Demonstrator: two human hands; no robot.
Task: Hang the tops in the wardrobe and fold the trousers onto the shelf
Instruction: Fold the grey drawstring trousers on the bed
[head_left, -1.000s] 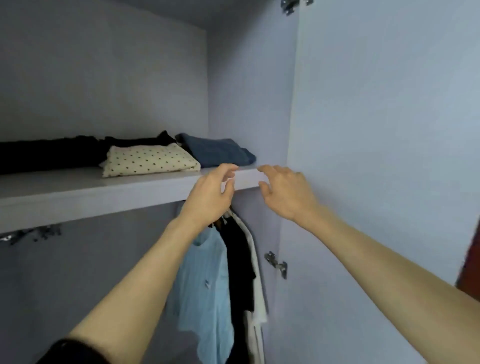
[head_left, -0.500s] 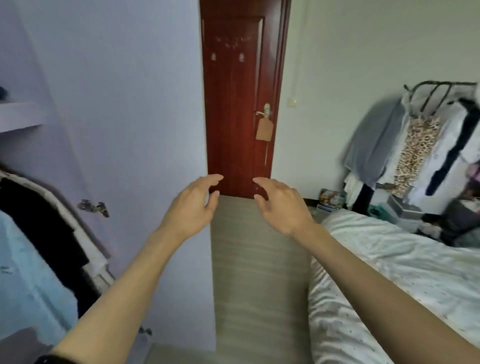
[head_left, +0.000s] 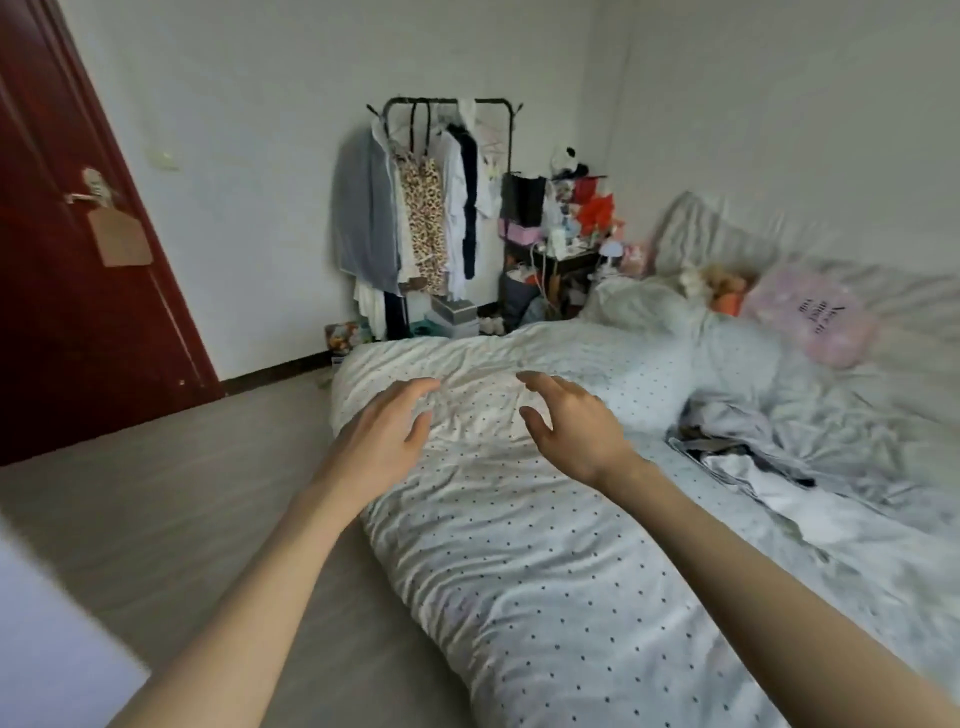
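Both forearms extend forward from the lower corners of the view and converge slightly over the near end of the bed. The left hand (head_left: 382, 439) is held palm inward with its fingers loosely spread and gently bent, thumb apart from the rest, gripping nothing. The right hand (head_left: 571, 426) mirrors it, palm inward, fingers relaxed and apart, thumb lowered toward the left hand, likewise empty. A gap separates the two hands; whether either touches the dotted duvet (head_left: 519, 561) below cannot be told.

The heap of clothes (head_left: 748, 457) lies on the bed to the right of the right hand and clear of it, crumpled in grey, white and dark folds. Its long axis runs from upper left to lower right, roughly along the right forearm; individual garments cannot be told apart.

A pink cushion (head_left: 813, 317) rests toward the head of the bed. Against the far wall stands a garment rack (head_left: 452, 104) hung with clothing, and a dark red door (head_left: 78, 322) occupies the left edge.
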